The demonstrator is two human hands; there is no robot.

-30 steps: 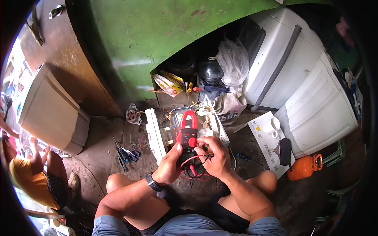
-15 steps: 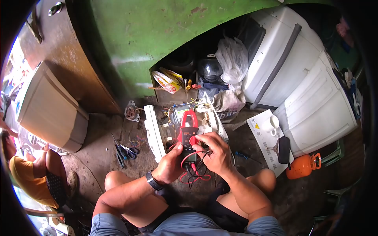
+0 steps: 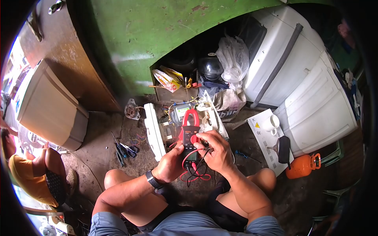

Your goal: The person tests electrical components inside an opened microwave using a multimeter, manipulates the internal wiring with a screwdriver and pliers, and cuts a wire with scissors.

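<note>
A red and black clamp meter [image 3: 191,131] is upright in front of me, its jaw pointing away from my body. My left hand [image 3: 168,167] is closed around its lower left side, thumb across the front. At the round red dial, my right hand [image 3: 217,152] is closed, with fingertips on the knob. Red and black test leads [image 3: 197,177] are plugged into the bottom and loop down past the right fingers. Behind the meter lies an opened white appliance housing [image 3: 154,131] with exposed wires and parts, partly hidden by the meter.
Pliers [image 3: 119,151] and scissors [image 3: 129,150] lie on the floor at left, near a small motor part [image 3: 132,110]. To the right are a screwdriver [image 3: 247,156], a white panel [image 3: 260,135] bearing a cup [image 3: 271,123], and an orange gas canister [image 3: 301,167]. Another person [image 3: 33,177] sits far left.
Both hands and the clamp meter stay nearly in place. The right fingers have shifted slightly at the dial, and the leads hang a little differently.
</note>
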